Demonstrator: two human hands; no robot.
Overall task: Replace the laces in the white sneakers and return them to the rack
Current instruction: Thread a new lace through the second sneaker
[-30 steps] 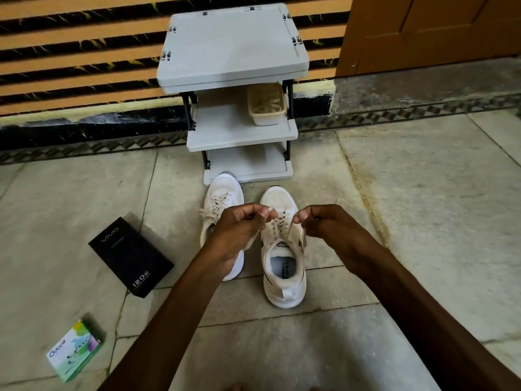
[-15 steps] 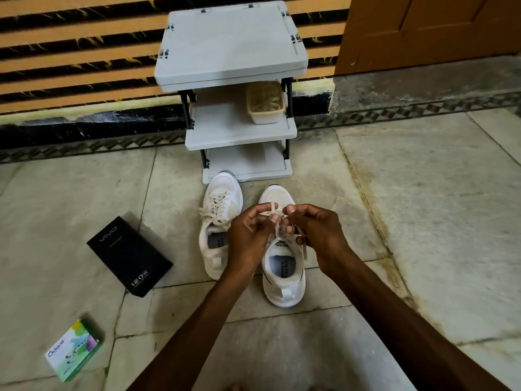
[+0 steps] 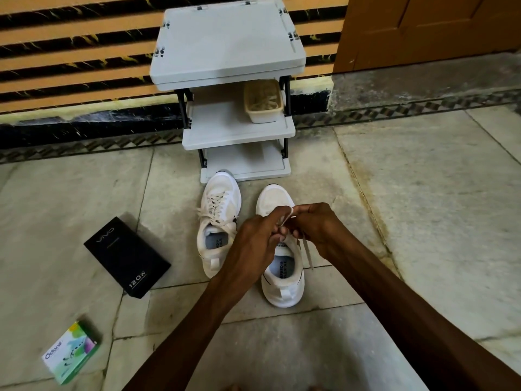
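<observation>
Two white sneakers stand side by side on the stone floor in front of a grey three-shelf rack [image 3: 228,46]. The left sneaker [image 3: 218,221] is laced and stands free. Over the tongue of the right sneaker [image 3: 283,275] my left hand [image 3: 259,241] and my right hand [image 3: 315,227] meet, both pinching its white lace [image 3: 307,252]. A loose lace end hangs down the shoe's right side. My hands hide the eyelets.
A beige tub [image 3: 263,101] with pale laces sits on the rack's middle shelf. A black phone box [image 3: 127,256] and a small green and white box [image 3: 72,352] lie on the floor to the left. A wooden door [image 3: 428,26] is at the back right.
My hands came together over the right sneaker, from held apart with the lace ends to touching at its tongue. The left sneaker is uncovered now.
</observation>
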